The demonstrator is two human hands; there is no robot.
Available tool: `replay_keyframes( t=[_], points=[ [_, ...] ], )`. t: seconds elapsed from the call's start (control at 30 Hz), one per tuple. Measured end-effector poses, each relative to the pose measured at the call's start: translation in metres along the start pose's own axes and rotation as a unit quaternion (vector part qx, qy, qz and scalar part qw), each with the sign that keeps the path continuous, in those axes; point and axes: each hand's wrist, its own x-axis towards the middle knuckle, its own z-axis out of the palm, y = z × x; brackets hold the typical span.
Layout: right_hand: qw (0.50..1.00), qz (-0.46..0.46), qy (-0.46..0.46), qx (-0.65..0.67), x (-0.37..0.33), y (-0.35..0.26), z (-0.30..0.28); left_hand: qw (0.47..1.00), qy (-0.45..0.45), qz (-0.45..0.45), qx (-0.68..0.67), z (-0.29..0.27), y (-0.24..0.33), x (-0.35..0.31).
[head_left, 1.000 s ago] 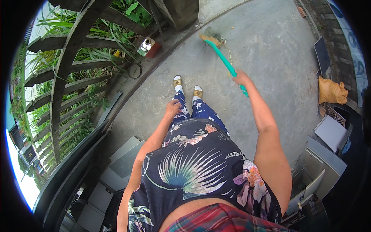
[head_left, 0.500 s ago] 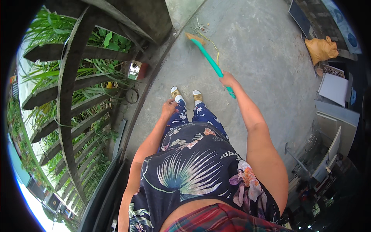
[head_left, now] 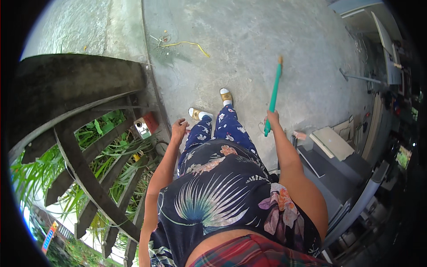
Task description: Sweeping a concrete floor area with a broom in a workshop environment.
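Note:
My right hand (head_left: pixel 272 117) is wrapped round the green handle of a short broom (head_left: pixel 275 84), out to the right of my legs. The broom points away from me, and its small brownish head (head_left: pixel 280 59) is at the far end, seen narrow. My left hand (head_left: pixel 179 129) hangs beside my left thigh, its fingers loosely bent and apart, with nothing visible in them. On the concrete floor ahead lies a little heap of litter (head_left: pixel 161 41), with thin pale strands and a yellow strip (head_left: pixel 189 43) trailing to the right.
A slatted wooden fence (head_left: pixel 89 178) with green plants (head_left: pixel 106 127) behind it runs along my left. A red box with a metal front (head_left: pixel 146 126) sits by it. To my right are a grey cabinet (head_left: pixel 329 164), a pale board (head_left: pixel 333 143) and a metal stand (head_left: pixel 362 79).
My view has turned left and I have stepped, my right foot now ahead. The broom has moved off the litter to the right, still in my right hand.

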Motion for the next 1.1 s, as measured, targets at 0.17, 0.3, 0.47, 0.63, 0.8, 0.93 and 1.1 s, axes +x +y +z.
replay_keyframes(
  t=[0.17,0.3,0.47,0.63,0.8,0.93,1.1],
  points=[
    [0.915,0.146,-0.1,0.362,0.05,0.049,-0.063,0.999,-0.021,-0.012,0.045,0.01,0.019,0.005],
    [0.883,0.092,-0.156,0.434,0.063,0.048,-0.033,0.997,-0.04,-0.016,0.069,0.03,0.022,-0.001],
    [0.963,0.04,-0.214,0.161,0.01,-0.019,0.122,0.989,-0.072,-0.019,0.129,0.075,0.028,-0.002],
    [0.916,0.018,-0.337,0.216,0.009,-0.049,0.117,0.98,-0.107,0.003,0.169,0.134,0.055,0.001],
    [0.937,-0.132,-0.3,0.123,0.019,-0.041,0.003,0.979,-0.117,0.02,0.165,0.184,0.082,0.009],
    [0.979,-0.124,-0.113,0.118,0.028,-0.002,-0.083,0.981,-0.111,0.011,0.156,0.217,0.102,0.012],
    [0.967,0.027,0.079,0.24,0.095,0.074,-0.189,0.97,-0.131,0.007,0.206,0.268,0.13,0.019]
  ],
)
